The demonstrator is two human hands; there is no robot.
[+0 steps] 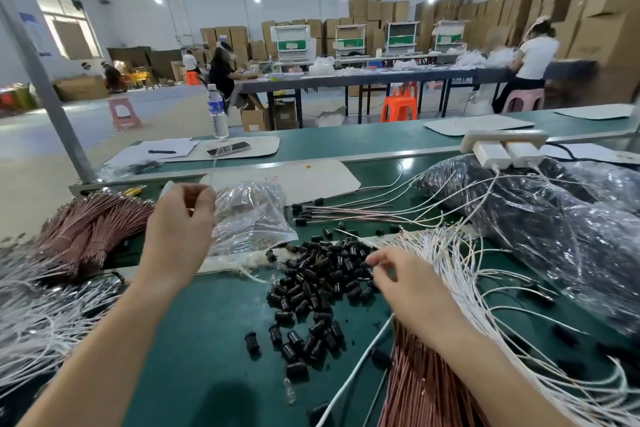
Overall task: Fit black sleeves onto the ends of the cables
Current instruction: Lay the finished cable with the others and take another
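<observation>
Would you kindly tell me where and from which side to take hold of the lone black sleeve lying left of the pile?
Pinch the lone black sleeve across its round barrel, coming down from above. It seems to lie on its side on the green mat, apart from the pile, with bare mat around it, so a pinch can likely close on both flanks unhindered.

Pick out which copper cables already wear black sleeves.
The few loose copper cables beyond the sleeve pile, right of the clear bag; black sleeves cap their left ends. The left bundle and the near-right bundle show none fitted.
</observation>
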